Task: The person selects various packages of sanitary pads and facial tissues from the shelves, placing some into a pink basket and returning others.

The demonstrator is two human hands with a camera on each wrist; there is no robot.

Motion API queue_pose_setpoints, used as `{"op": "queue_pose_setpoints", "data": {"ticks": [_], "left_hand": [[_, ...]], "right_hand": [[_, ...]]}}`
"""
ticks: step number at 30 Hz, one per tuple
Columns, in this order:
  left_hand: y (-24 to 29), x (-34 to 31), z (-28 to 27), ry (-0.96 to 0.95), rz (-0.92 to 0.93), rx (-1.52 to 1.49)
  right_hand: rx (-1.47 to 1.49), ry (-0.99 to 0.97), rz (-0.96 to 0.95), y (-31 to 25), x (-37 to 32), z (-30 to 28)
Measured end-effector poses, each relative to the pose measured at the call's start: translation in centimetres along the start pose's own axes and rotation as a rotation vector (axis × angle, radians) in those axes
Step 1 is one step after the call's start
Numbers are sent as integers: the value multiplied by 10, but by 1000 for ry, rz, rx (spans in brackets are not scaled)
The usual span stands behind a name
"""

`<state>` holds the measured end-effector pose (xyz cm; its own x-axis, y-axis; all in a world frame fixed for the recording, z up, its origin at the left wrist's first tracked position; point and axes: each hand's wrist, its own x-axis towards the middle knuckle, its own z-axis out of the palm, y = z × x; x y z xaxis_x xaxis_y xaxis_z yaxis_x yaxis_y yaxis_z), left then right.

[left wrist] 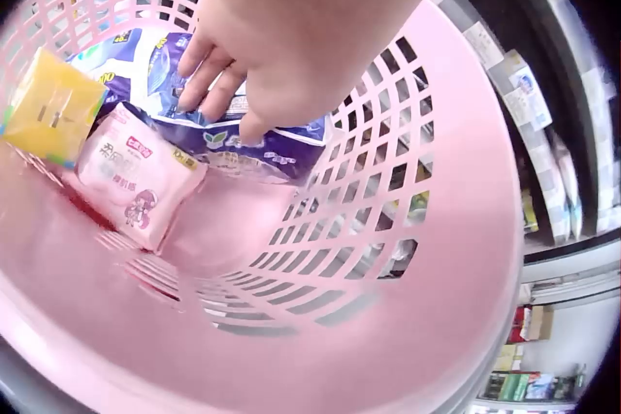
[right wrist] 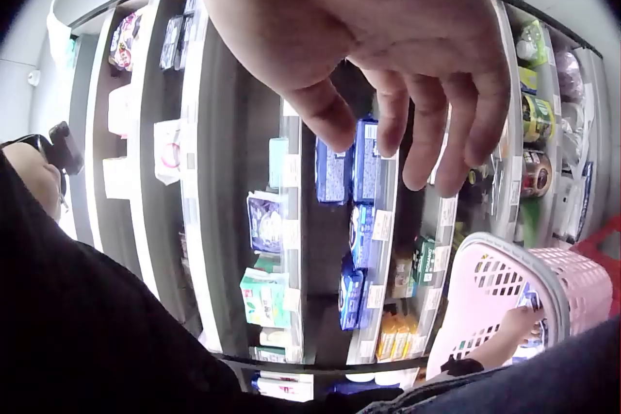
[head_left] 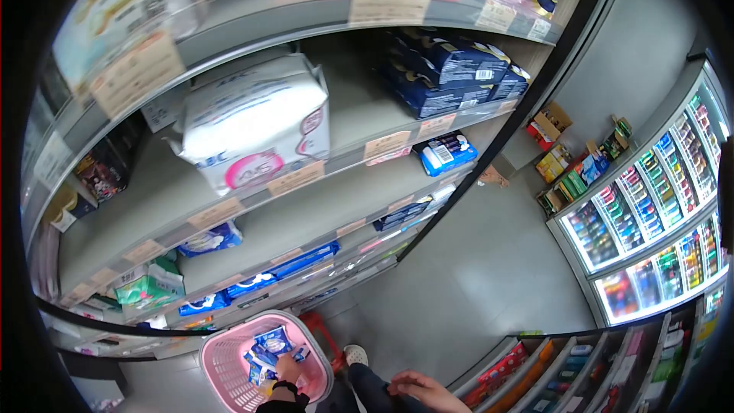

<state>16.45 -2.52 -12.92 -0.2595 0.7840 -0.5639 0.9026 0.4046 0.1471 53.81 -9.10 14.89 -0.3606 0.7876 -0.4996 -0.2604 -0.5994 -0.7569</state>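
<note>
The biggest thing on my feed is the shelving unit (head_left: 321, 206). It has smooth grey boards with paper price tags along the edges and fills the left and middle of the head view. One bulky white soft pack (head_left: 256, 126) sits on it left of centre. A stack of dark blue packs (head_left: 451, 69) lies further right, but they overlap too much for me to count. At the right edge stands one lit drinks cooler (head_left: 650, 206) with a glass front. Its rows of bottles are too small to read.

At the bottom of the head view is one pink basket (head_left: 229, 352), round and made of plastic lattice.

I see two hands. The left hand (left wrist: 291, 35) is down inside the basket, with its grip slack and its fingers laid fairly straight on a purple packet (left wrist: 272, 152). Nothing is clasped. The right hand (right wrist: 388, 35) hangs at the bottom centre of the head view, with its grip loose, its fingers relaxed and spread, and nothing in it.

I count three glossy film packets in the basket. The purple packet is at the top centre of the left wrist view, partly hidden by the hand. A flat pink packet (left wrist: 136, 176) is to its lower left, and a yellow packet (left wrist: 49, 108) is at the left edge.
</note>
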Motion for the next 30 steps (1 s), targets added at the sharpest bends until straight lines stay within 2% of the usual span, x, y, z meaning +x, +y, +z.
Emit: {"op": "queue_pose_setpoints", "data": {"ticks": [7,10,13,15,17,18,21,23,25,26,30], "left_hand": [[-22,-25,-30,125,4,-150],[-44,-34,-38,184,58,-330],[-60,-50,-59,237,184,-697],[-62,-71,-80,214,154,-820],[-75,-87,-89,201,225,-1171],[-75,-100,-103,215,204,-1177],[-71,-146,-162,-49,19,-1522],[-87,-154,-168,-104,26,-1570],[-87,-174,-188,-243,104,-1745],[-98,-172,-178,-262,109,-1782],[-78,-214,-221,-303,106,-1943]], "right_hand": [[-39,-41,83,-23,4,50],[-41,-76,87,-20,4,73],[-81,-136,56,-7,9,93],[-99,-193,49,1,8,107],[-152,-194,56,4,9,123],[-164,-204,50,6,8,131],[-192,-203,65,9,5,150],[-207,-201,74,12,4,161],[-241,-188,68,14,3,170],[-251,-195,76,15,3,174],[-260,-201,40,15,1,192]]}}
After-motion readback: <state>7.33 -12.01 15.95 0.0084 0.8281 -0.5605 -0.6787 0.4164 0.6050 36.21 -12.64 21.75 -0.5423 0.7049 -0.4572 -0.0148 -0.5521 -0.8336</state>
